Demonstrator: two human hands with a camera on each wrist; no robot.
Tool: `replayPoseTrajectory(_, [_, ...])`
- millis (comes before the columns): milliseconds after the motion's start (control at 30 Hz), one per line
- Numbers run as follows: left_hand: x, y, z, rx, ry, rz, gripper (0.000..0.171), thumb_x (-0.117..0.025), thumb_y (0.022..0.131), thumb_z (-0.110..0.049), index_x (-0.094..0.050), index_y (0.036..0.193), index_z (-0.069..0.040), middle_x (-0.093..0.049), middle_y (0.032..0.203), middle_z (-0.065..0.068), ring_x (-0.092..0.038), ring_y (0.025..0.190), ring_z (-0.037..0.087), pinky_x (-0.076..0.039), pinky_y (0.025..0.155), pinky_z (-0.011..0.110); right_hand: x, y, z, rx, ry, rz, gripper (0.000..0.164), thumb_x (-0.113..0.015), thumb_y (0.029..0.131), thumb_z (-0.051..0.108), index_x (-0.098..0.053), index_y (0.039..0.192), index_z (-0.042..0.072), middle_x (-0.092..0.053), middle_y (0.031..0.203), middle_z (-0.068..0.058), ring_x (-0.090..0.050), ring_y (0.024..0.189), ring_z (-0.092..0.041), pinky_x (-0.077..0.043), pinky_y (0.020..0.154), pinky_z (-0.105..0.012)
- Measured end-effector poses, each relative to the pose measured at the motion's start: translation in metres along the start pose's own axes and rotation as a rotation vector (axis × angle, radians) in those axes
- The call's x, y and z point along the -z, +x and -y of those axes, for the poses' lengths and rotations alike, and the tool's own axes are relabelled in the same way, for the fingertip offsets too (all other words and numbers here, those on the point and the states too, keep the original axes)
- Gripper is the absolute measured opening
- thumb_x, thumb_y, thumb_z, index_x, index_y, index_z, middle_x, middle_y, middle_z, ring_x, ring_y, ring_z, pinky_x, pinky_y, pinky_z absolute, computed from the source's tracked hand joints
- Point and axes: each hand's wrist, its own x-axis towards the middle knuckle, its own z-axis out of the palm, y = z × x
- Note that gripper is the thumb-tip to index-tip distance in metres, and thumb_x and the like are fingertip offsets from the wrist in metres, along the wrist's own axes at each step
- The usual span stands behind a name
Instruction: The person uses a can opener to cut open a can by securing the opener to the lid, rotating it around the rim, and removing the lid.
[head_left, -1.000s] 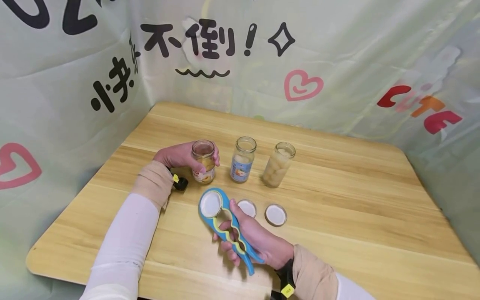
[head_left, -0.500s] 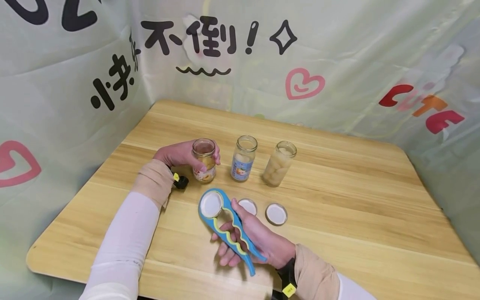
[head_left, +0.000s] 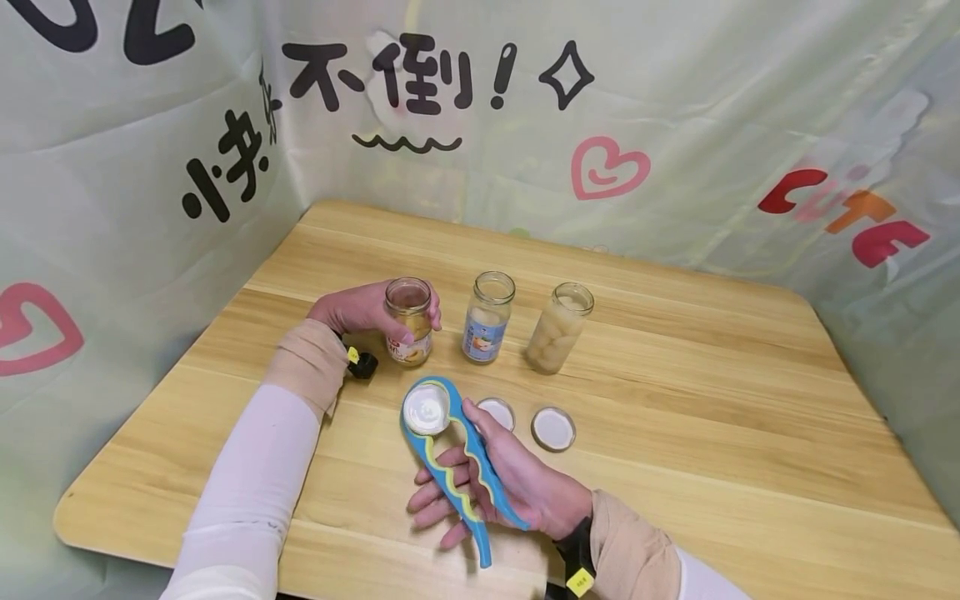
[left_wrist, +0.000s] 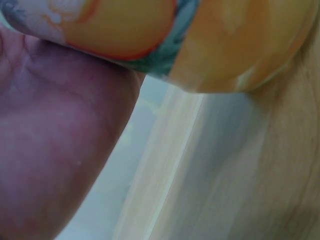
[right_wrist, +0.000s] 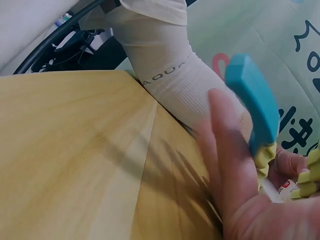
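Observation:
My left hand point(head_left: 358, 307) grips a lidless glass jar of yellow fruit point(head_left: 410, 346) standing on the table; the left wrist view shows its orange fruit label and lower glass close up, beside the palm. My right hand point(head_left: 525, 483) holds a blue jar opener point(head_left: 482, 457) with wavy yellow inner edges, thumb along one arm and the other fingers spread out beneath. A metal lid point(head_left: 426, 408) sits in the opener's largest ring, its pale inside upward. In the right wrist view, the opener's blue handle end point(right_wrist: 252, 100) rises beside my extended fingers.
Two more lidless jars stand to the right: one with a blue label point(head_left: 483, 337), one with pale fruit pieces point(head_left: 557, 337). Two loose lids, a partly covered one point(head_left: 498, 413) and another point(head_left: 553, 429), lie on the wooden table point(head_left: 712, 400). Printed curtains point(head_left: 465, 183) enclose it.
The fingers of my right hand have uncurled and spread, and the opener's handles have swung farther apart. The lid in its ring has shifted slightly and now looks brighter. My left hand stays put.

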Motion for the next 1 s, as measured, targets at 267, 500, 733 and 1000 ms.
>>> replayPoseTrajectory(267, [0.001, -0.001, 0.002, 0.011, 0.004, -0.004, 0.037, -0.072, 0.077, 0.002, -0.051, 0.108, 0.003, -0.056, 0.107, 0.020, -0.051, 0.108, 0.034, -0.036, 0.102, 0.041, 0.000, -0.001, -0.001, 0.036, -0.040, -0.019, 0.103, -0.022, 0.085, 0.081, -0.054, 0.122, -0.010, -0.071, 0.088, -0.005, -0.063, 0.066, -0.014, -0.054, 0.063, -0.036])
replayPoseTrajectory(500, [0.000, 0.001, 0.002, -0.008, 0.018, 0.002, 0.037, -0.071, 0.077, 0.002, -0.051, 0.107, 0.004, -0.056, 0.107, 0.021, -0.051, 0.107, 0.035, -0.037, 0.101, 0.040, -0.001, -0.003, 0.000, 0.061, -0.022, 0.018, 0.106, -0.020, 0.086, 0.081, -0.049, 0.130, -0.011, -0.071, 0.090, -0.004, -0.064, 0.070, -0.012, -0.051, 0.059, -0.030])
replayPoseTrajectory(733, [0.000, 0.003, 0.002, -0.010, 0.013, 0.007, 0.036, -0.071, 0.077, 0.003, -0.050, 0.107, 0.004, -0.055, 0.107, 0.021, -0.051, 0.107, 0.035, -0.038, 0.101, 0.039, -0.003, -0.002, -0.003, 0.131, 0.114, 0.055, 0.087, -0.022, 0.088, 0.077, -0.066, 0.111, 0.005, -0.071, 0.090, -0.004, -0.063, 0.065, -0.011, -0.050, 0.053, -0.026])
replayPoseTrajectory(1000, [0.001, 0.001, 0.002, -0.016, 0.015, 0.007, 0.036, -0.072, 0.077, 0.002, -0.051, 0.107, 0.003, -0.056, 0.107, 0.021, -0.051, 0.107, 0.037, -0.038, 0.100, 0.040, -0.002, 0.000, -0.010, 0.157, 0.131, 0.102, 0.099, -0.019, 0.089, 0.077, -0.048, 0.135, -0.005, -0.069, 0.088, -0.003, -0.065, 0.070, -0.010, -0.049, 0.056, -0.024])
